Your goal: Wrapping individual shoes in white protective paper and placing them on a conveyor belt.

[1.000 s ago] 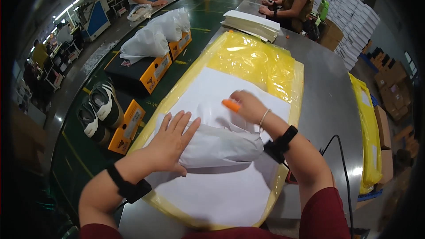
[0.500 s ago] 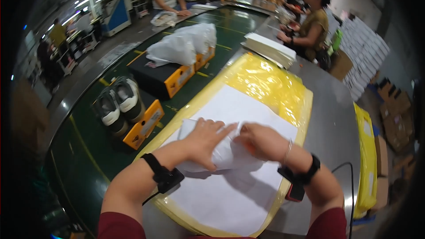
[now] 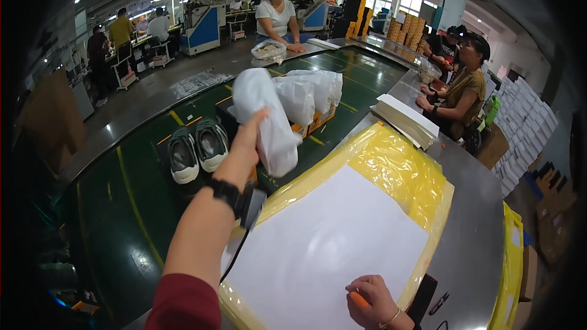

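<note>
- Left hand point(image 3: 248, 133) is clasping the white bundle point(image 3: 278, 140) firmly, holding it aloft.
- Bundle is now hanging off the paper point(image 3: 324, 238), which is lying right of the grip; wrapping seems to be ending.
- Shoes point(image 3: 211, 146) are standing left of the grip.
- Right hand point(image 3: 372, 300) is curling loosely; contents unclear.

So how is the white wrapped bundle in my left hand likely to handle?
The bundle is probably fairly stiff, showing little sag in the left hand. It seems manageable one-handed, since the right hand is well away. Its creased wrap looks thin and may crumple.
</note>
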A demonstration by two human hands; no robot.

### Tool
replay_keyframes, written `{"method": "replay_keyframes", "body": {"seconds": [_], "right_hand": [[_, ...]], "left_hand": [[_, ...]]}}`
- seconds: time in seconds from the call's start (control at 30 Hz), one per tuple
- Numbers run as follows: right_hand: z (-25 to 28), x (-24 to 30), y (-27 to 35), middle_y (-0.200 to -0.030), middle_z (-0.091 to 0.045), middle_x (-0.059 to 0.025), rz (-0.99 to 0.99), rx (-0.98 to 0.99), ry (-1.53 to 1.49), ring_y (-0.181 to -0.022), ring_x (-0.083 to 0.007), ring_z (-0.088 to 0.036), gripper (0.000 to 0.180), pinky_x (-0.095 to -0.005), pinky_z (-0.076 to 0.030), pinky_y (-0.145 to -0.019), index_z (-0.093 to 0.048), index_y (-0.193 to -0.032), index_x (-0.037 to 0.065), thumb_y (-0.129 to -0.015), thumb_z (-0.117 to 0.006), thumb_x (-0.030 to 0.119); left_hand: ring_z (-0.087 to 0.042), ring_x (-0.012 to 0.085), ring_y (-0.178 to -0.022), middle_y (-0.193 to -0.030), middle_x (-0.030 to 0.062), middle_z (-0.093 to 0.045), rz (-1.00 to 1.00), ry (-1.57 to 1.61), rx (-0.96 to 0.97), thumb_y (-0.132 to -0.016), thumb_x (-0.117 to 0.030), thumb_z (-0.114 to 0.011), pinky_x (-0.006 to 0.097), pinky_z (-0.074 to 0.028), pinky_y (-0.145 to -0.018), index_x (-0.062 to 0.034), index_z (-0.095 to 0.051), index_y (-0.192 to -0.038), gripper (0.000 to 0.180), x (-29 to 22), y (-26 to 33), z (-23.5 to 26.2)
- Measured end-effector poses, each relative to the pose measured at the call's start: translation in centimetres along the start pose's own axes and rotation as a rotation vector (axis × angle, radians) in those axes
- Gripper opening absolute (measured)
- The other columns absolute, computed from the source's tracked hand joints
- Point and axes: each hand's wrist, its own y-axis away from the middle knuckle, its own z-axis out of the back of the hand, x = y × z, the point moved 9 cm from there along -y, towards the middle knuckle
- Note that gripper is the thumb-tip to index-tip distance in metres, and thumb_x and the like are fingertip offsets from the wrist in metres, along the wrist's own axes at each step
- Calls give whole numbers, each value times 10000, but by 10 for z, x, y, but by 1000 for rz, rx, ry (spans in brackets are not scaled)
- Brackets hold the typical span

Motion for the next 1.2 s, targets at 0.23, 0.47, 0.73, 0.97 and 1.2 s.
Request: {"method": "replay_keyframes", "body": {"seconds": [0.23, 0.47, 0.73, 0.97, 1.2], "right_hand": [[4, -17, -2, -977, -615, -125, 39, -85, -77, -953, -296, -550, 227, -384, -435, -839, -604, -1043, 10, -852, -597, 133], [-9, -27, -6, -937, -545, -114, -123, -147, -152, -912, -257, -489, 216, -343, -431, -771, -660, -914, 92, -733, -606, -13], [-10, -18, 34, -937, -522, -112, -211, -136, -105, -860, -262, -500, 190, -325, -428, -739, -634, -948, 78, -759, -654, 70], [-11, 57, 72, -1046, -551, -109, -20, 52, 57, -1011, -310, -482, 420, -385, -399, -894, -594, -1036, 84, -710, -757, 292], [-25, 27, 93, -966, -574, -60, -101, -38, 1, -948, -262, -492, 224, -355, -421, -832, -638, -890, 98, -740, -735, 232]], "left_hand": [[-418, 305, -1232, -1332, 170, -443, -54, -1078, -177, -744, -408, -707, 380, -354, -996, -4, -502, -1217, 655, -10, -24, 31], [-634, 384, -795, -826, 212, -654, -408, -1870, -179, -775, -449, -641, 437, -499, -739, 3, -642, -934, 480, -57, 54, 70], [-622, 387, -807, -819, 227, -645, -393, -1897, -129, -746, -424, -643, 457, -492, -750, -7, -674, -803, 422, -62, 108, 93], [-621, 391, -802, -799, 287, -599, -263, -2071, -144, -769, -330, -646, 425, -467, -668, 55, -638, -775, 386, -130, 205, 180], [-623, 195, -731, -847, 89, -640, -38, -1272, -260, -808, -219, -674, 309, -482, -653, 61, -587, -980, 340, -144, 196, 236]]}}
